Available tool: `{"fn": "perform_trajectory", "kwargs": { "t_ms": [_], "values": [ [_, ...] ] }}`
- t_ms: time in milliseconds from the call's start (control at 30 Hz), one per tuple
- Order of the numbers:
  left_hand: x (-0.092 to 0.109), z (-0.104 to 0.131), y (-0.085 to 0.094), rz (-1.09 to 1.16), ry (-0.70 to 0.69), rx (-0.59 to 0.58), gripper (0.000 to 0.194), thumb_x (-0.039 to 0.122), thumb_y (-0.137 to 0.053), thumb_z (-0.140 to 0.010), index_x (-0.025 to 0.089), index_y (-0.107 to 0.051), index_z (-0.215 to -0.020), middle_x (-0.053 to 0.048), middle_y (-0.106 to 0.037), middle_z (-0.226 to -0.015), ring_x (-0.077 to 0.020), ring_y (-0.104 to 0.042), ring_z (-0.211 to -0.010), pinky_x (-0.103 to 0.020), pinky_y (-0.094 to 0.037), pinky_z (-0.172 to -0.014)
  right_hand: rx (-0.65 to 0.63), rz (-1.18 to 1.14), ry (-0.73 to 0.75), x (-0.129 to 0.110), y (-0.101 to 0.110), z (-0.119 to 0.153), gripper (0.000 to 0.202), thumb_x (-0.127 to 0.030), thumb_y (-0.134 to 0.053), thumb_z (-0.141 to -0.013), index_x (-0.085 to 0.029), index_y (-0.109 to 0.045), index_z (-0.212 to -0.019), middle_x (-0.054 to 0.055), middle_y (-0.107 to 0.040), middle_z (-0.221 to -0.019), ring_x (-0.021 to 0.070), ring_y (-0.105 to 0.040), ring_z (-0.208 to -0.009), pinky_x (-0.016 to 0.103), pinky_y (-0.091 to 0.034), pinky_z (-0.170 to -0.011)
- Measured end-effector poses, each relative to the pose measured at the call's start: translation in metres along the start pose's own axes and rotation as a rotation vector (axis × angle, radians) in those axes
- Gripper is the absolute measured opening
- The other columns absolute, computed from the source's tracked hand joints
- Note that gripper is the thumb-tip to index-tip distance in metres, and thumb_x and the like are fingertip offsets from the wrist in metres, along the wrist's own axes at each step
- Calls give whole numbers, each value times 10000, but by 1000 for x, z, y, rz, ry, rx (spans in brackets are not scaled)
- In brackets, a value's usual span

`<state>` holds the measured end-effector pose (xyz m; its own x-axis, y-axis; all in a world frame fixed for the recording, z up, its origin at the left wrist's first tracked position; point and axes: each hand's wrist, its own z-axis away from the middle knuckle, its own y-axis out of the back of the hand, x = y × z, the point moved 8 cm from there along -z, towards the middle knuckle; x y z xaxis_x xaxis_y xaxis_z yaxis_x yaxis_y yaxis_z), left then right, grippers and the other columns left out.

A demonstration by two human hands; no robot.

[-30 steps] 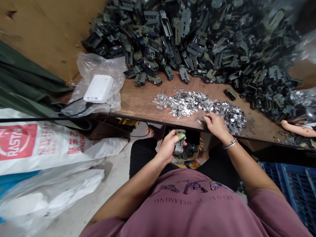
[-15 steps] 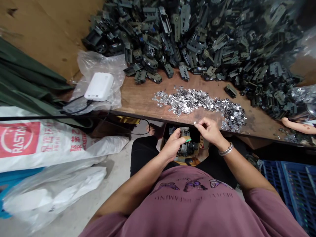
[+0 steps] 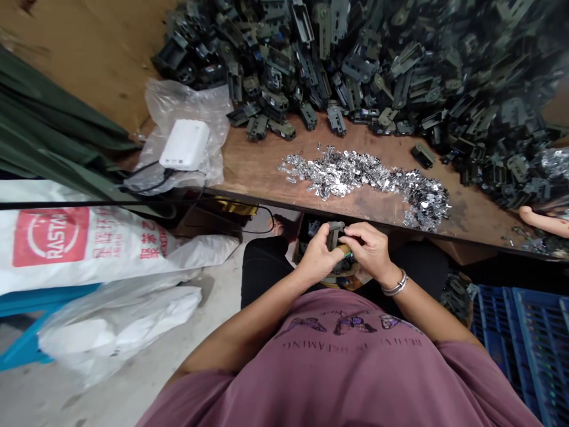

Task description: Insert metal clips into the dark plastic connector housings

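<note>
Just below the bench's front edge, my left hand (image 3: 316,256) is closed around a grey-green plastic part (image 3: 335,233), held above my lap. Tan tape with a green edge (image 3: 345,249) wraps its thumb. My right hand (image 3: 370,248), a metal bangle at its wrist, has its fingers pinched together against that part. The small shiny piece seen in its fingertips a moment ago is now hidden there. Beyond my hands, a heap of small shiny silver pieces (image 3: 344,172) lies on the wooden bench (image 3: 262,163).
Grey-green plastic parts (image 3: 355,65) are piled at the back. At left, a white box with a cable (image 3: 185,144) rests on clear plastic. White sacks (image 3: 115,249) stand left, blue crates (image 3: 533,332) right. Another person's arm (image 3: 542,224) reaches in at far right. Below my hands, a container holds more parts.
My right hand has moved left with the small shiny piece and come against the plastic part in my left hand. The view has shifted slightly.
</note>
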<state>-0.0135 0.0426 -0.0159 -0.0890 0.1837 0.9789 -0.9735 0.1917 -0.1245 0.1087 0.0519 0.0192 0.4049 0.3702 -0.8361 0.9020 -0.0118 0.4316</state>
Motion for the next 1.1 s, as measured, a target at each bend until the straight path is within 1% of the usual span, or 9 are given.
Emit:
{"fn": "perform_trajectory", "kwargs": {
  "t_ms": [200,400,600,700,767,833,900,967,1100],
  "values": [
    [6,4,-1,-175,-80,22,312,194,-637,-721,185,-516,-1008,-17,-585,-938,-180,-563,-894,-327,-459,-863,27,-29,-70,4,0,6,120,-374,-690,-827,-276,-727,-769,51,-724,-836,225,-667,-815,424,-559,-815],
    [5,8,-3,-362,-121,24,240,167,-601,-733,197,-480,-937,-20,-529,-874,-193,-536,-828,-342,-457,-785,43,33,-38,8,-2,14,119,-359,-672,-843,-288,-737,-772,47,-744,-836,228,-686,-798,431,-577,-808],
    [4,13,-1,-543,-40,23,282,126,-647,-672,224,-431,-823,15,-455,-753,-187,-514,-704,-354,-439,-715,-51,49,-11,11,-7,23,147,-325,-632,-884,-274,-749,-811,71,-752,-922,234,-697,-889,446,-559,-866],
    [6,16,-1,-533,-51,1,313,210,-710,-676,216,-473,-881,-2,-500,-803,-197,-538,-737,-360,-452,-727,-110,-31,-22,6,-3,21,98,-351,-691,-841,-277,-754,-829,60,-745,-905,227,-690,-862,429,-568,-836],
    [10,17,0,-512,-92,-17,454,302,-771,-658,201,-505,-1012,-39,-555,-919,-229,-573,-839,-378,-467,-783,-121,-128,-84,9,0,22,169,-376,-730,-807,-279,-749,-944,62,-733,-1008,212,-683,-848,408,-576,-809],
    [16,17,2,-504,-148,-30,664,378,-814,-630,189,-488,-1176,-86,-576,-1070,-272,-582,-983,-407,-466,-870,-66,-236,-186,22,3,27,319,-389,-733,-802,-280,-706,-1100,73,-700,-1129,186,-675,-827,375,-579,-766],
    [25,18,6,-535,-209,-15,771,425,-827,-624,180,-469,-1262,-111,-573,-1141,-295,-569,-1060,-424,-455,-924,-5,-305,-297,45,0,36,395,-392,-725,-805,-267,-665,-1176,79,-691,-1151,158,-662,-782,339,-572,-726],
    [35,20,10,-591,-274,12,737,442,-821,-639,174,-502,-1247,-105,-584,-1100,-283,-576,-1023,-414,-466,-905,-1,-322,-392,70,-10,48,393,-398,-734,-785,-235,-675,-1138,74,-718,-1075,151,-657,-755,320,-561,-711],
    [54,26,11,-635,-462,58,508,406,-774,-711,176,-587,-1124,-48,-582,-928,-209,-580,-854,-347,-493,-779,-147,-262,-488,112,-37,68,333,-395,-715,-761,-184,-711,-1018,65,-744,-900,175,-675,-764,318,-546,-726]
  ]
}}
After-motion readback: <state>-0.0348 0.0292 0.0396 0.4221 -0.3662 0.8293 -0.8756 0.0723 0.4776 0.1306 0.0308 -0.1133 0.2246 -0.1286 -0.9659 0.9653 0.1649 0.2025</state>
